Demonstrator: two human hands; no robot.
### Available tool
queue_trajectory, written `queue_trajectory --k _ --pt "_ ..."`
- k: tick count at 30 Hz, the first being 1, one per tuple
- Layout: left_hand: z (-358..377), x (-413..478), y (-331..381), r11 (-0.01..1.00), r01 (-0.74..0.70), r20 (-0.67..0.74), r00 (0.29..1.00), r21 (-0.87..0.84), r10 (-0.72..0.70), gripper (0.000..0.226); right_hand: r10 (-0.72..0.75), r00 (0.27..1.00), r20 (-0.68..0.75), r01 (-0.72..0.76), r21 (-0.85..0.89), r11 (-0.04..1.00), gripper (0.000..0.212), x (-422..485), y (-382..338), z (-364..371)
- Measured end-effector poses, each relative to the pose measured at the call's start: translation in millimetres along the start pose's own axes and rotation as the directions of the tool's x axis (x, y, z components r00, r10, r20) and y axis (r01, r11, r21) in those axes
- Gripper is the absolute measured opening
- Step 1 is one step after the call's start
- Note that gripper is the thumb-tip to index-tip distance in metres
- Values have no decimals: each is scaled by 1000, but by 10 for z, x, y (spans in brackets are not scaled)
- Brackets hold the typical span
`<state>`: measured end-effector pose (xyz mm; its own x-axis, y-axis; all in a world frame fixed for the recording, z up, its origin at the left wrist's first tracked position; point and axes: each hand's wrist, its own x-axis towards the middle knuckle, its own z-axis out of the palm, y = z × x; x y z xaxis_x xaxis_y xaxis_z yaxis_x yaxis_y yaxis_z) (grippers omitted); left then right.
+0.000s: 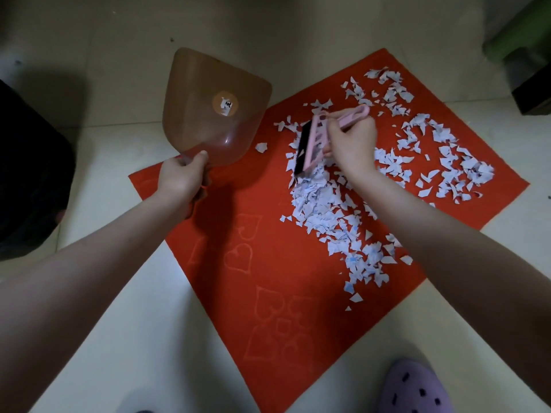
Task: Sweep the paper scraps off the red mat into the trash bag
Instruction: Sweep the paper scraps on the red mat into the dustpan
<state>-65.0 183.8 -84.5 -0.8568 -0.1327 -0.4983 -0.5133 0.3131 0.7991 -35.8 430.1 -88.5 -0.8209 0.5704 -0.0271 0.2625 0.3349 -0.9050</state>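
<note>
A red mat (268, 234) with faint heart outlines lies on the pale tiled floor. White paper scraps (328, 210) cover its right half, heaped in the middle and scattered toward the far right corner. My right hand (351, 141) grips the handle of a pink hand brush (313, 141), whose black bristles touch the top of the heap. My left hand (182, 180) holds a translucent brown dustpan (214, 108) by its handle, raised and tilted up above the mat's left corner. The black trash bag (29, 174) sits at the left edge.
A green and dark object (524, 55) stands at the top right by the mat's far corner. A purple slipper (417, 389) is at the bottom right on the floor. One lone scrap (261, 147) lies near the dustpan.
</note>
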Motion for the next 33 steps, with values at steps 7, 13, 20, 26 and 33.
queue_trajectory --k 7,13,20,26,33 --pt "-1 -3 -10 999 24 -2 1000 27 -24 34 -36 991 130 21 117 993 9 -266 -102 76" --pt "-45 -27 5 999 18 -20 1000 30 -18 34 -37 960 278 12 92 996 11 -169 -121 605" --pt "-67 -7 -28 1000 -13 -14 1000 4 13 34 34 985 169 -31 -17 999 22 -88 -29 312" --pt "-20 -18 -32 999 -15 2 1000 39 15 34 -105 984 142 95 75 993 10 -398 -100 -89" --pt "65 -52 -9 998 -34 47 998 54 31 33 -41 877 480 36 19 999 11 -888 67 40"
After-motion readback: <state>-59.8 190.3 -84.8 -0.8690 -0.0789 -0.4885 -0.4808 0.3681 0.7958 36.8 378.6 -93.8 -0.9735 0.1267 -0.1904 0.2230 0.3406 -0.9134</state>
